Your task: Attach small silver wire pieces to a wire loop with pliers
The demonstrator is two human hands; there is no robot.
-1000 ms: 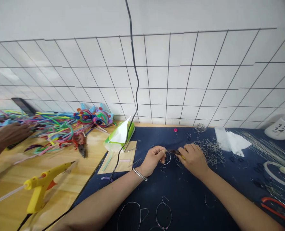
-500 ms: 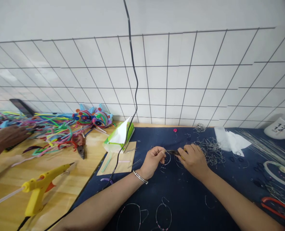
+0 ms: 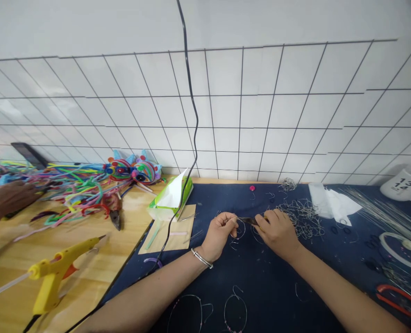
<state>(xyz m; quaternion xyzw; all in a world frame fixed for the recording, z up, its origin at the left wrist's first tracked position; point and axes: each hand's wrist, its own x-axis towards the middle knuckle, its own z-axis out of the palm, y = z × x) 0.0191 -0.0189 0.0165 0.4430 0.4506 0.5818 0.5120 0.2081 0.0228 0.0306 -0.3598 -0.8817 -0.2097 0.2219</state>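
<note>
Left hand: the left hand [image 3: 222, 231], right of centre in the frame, has thumb and fingers pinched on a thin wire ring [image 3: 245, 230]; a silver bracelet [image 3: 202, 258] circles its wrist.
Right hand: the right hand [image 3: 277, 231], just beside it, is wrapped around the handles of small dark-nosed pliers [image 3: 249, 220], yellow showing at the grip. The two hands are apart, with the pliers between them.
Wire ring: it hangs below the left fingertips, where the nose of the pliers ends; whether the tips grip the wire is too small to tell.
Dark blue cloth: the cloth [image 3: 271, 286] lies on the counter [image 3: 97, 277] under both hands. At the bottom centre of the frame it bears two wire loops [image 3: 246, 314] with small pink beads.
Wire tangle: a silvery heap [image 3: 306, 221] just beyond the right hand.
Right edge: a white mug [image 3: 401, 185], straight wires [image 3: 382, 215] and a red-handled tool [image 3: 386, 287] at lower right.
Centre left: a green tissue pack [image 3: 167, 212], upper edge of a tan sheet [image 3: 176, 241], with a black cable [image 3: 197, 120] running down past it.
Lower left: a yellow glue gun [image 3: 66, 256] on bare wood.
Far left: another person's hand [image 3: 13, 198], by colourful fuzzy stems [image 3: 84, 189].
</note>
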